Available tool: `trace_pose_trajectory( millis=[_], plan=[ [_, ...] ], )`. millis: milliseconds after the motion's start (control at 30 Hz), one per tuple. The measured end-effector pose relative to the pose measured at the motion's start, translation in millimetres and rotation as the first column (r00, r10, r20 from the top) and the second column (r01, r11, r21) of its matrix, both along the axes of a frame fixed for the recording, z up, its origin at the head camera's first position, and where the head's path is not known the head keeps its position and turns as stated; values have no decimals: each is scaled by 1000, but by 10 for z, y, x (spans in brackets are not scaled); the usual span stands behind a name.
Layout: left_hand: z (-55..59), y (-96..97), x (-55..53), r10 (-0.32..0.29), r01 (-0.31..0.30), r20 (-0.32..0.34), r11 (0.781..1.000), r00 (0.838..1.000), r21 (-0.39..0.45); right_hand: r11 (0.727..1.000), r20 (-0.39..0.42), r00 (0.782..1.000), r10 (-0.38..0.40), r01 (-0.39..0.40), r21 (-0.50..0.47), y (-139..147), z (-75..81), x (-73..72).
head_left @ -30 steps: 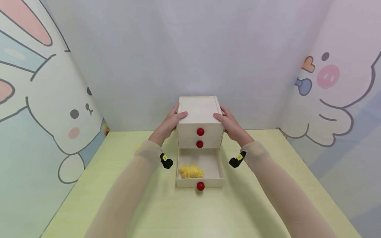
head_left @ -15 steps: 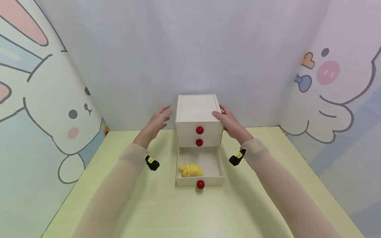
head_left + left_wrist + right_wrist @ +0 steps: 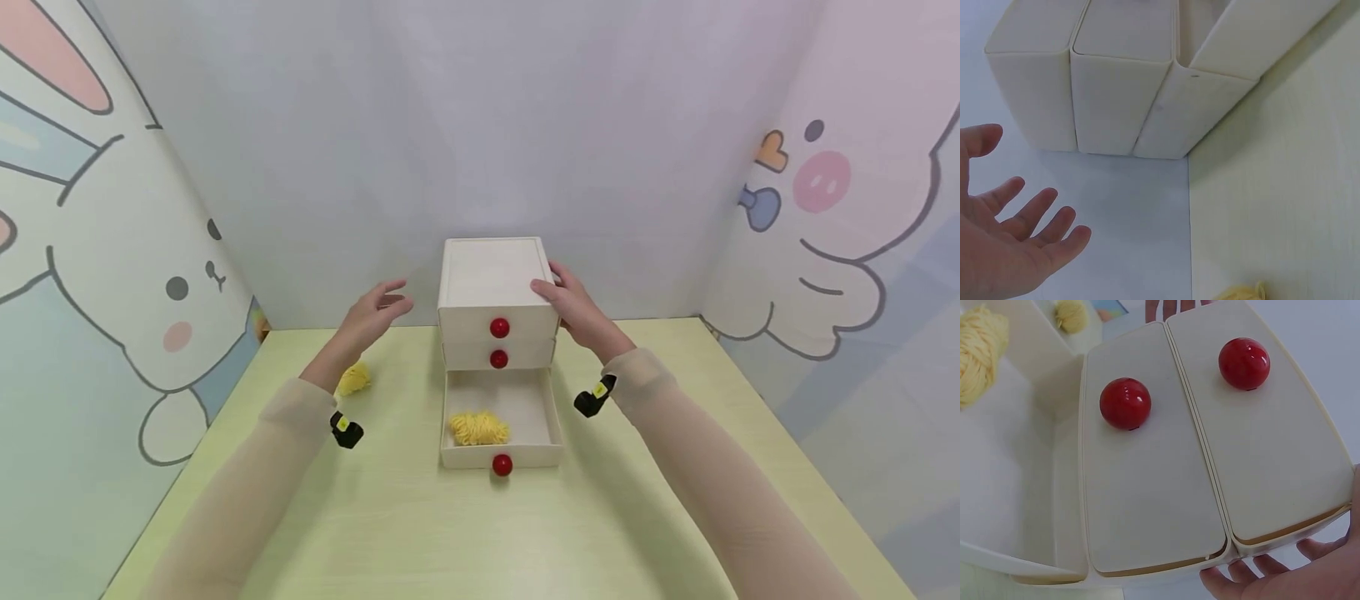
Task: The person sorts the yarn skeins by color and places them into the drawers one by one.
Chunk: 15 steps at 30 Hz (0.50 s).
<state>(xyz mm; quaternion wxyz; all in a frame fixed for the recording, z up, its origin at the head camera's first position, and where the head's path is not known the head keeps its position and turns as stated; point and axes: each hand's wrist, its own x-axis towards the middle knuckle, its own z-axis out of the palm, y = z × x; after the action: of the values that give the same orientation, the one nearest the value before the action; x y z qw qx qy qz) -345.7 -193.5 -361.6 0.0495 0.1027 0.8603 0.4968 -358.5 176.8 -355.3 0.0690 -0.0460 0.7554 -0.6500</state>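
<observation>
A white three-drawer box (image 3: 495, 275) with round red knobs stands on the table. Its bottom drawer (image 3: 532, 408) is pulled out and holds a bundle of yellow yarn (image 3: 478, 428); the upper two are closed. My right hand (image 3: 581, 312) grips the box's right side, thumb on the top edge, fingers spread along the side in the right wrist view. Left of the box, my left hand (image 3: 367, 321) is in the air, apart from it, fingers loosely bent and holding nothing. Below that hand, a second yellow yarn bundle (image 3: 356, 379) lies on the table, partly covered by the wrist.
The pale yellow-green table (image 3: 450, 533) runs back to a plain grey-white backdrop (image 3: 480, 125) right behind the box. Side panels with a cartoon rabbit (image 3: 142, 292) and a cartoon pig (image 3: 825, 217) border the table left and right.
My left hand has let go of the box's left side and moved left and slightly down, toward the loose yarn bundle. My right hand has kept its hold on the box.
</observation>
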Motion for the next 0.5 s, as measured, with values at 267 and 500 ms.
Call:
trace_pose_trajectory(
  millis=[267,500],
  plan=[
    [-108,-173,90,-61,38,-104,976,993,-213,1000,-12,1000,2,-2,1,-4,39,21],
    [-278,-360,120,-135,45,-186,906,973,-421,1000,-11,1000,3,-3,-13,-8,20,36]
  ],
)
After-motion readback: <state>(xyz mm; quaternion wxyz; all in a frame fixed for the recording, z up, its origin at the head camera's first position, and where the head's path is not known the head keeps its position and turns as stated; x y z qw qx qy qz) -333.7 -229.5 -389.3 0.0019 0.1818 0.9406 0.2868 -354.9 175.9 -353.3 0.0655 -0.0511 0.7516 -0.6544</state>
